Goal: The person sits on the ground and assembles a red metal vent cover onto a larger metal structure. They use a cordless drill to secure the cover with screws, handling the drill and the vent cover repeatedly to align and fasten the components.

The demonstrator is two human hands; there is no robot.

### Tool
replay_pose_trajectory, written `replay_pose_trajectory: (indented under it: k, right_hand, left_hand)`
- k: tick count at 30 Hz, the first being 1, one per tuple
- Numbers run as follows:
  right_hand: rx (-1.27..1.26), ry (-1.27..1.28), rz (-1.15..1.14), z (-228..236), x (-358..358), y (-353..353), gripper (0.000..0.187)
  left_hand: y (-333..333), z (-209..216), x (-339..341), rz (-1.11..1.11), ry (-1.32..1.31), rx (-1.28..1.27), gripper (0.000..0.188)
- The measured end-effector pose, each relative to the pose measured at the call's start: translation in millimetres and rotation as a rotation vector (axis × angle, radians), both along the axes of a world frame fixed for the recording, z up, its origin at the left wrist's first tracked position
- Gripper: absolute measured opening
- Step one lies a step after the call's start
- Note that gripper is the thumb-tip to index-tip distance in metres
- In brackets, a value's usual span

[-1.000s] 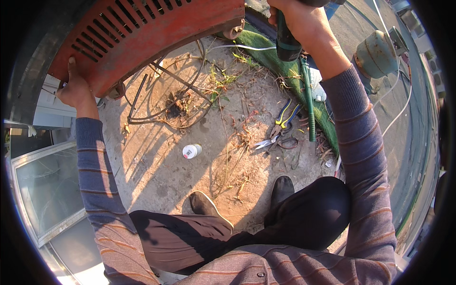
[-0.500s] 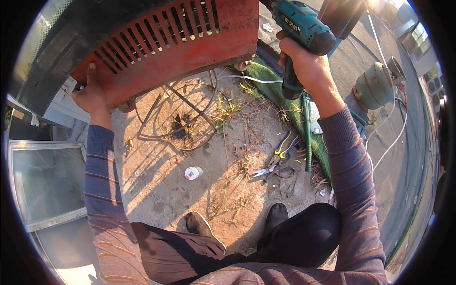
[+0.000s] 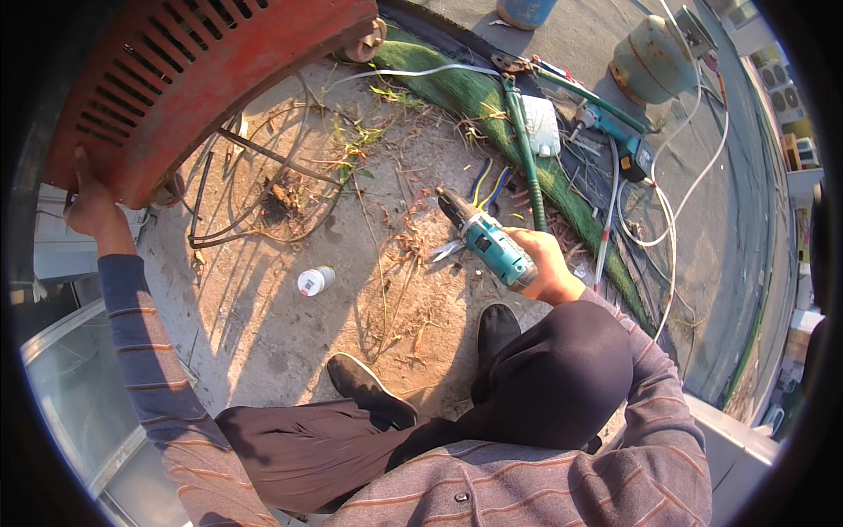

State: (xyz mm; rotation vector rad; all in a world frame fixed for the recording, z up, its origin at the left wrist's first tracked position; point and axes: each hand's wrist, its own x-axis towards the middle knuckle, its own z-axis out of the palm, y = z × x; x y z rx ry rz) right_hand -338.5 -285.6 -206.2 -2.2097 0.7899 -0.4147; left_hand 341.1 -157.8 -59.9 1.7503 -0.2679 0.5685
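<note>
My left hand (image 3: 92, 211) grips the lower left corner of a red slotted metal casing (image 3: 263, 75), thumb on its face and the other fingers mostly hidden. The casing is tilted, with small wheels (image 3: 367, 42) along its lower edge. In my right hand (image 3: 549, 266) is a teal cordless drill (image 3: 493, 249), held by my right knee with its dark chuck pointing up and left. Its grip is largely hidden. Just behind the drill lie pliers with blue and yellow handles (image 3: 482, 183) and a pair of scissors (image 3: 446, 251), both partly covered.
A small white-capped bottle (image 3: 316, 281) lies on the concrete. Bent metal rods (image 3: 272, 156) extend below the casing. To the right are a long green-handled tool (image 3: 525, 154), green matting (image 3: 421, 66), another teal power tool (image 3: 606, 125), white hoses and a rusty gas cylinder (image 3: 654, 60).
My right hand has brought the drill down from beside the casing's upper right to near my right knee. My left hand keeps its hold on the casing. The view has shifted right.
</note>
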Motion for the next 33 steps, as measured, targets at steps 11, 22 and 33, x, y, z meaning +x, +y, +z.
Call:
replay_pose_trajectory:
  k: [11, 22, 33]
  right_hand:
    - [-0.027, 0.449, -0.004, -138, -109, 130, 0.028]
    - [0.141, 0.456, 0.260, -73, -109, 60, 0.030]
    - [0.222, 0.319, 0.159, -74, -105, 67, 0.027]
  left_hand:
    - [46, -13, 139, 0.079, -0.024, 0.242, 0.072]
    - [69, -30, 184, 0.007, -0.267, 0.502, 0.044]
    - [103, -3, 206, 0.139, -1.122, 1.639, 0.020]
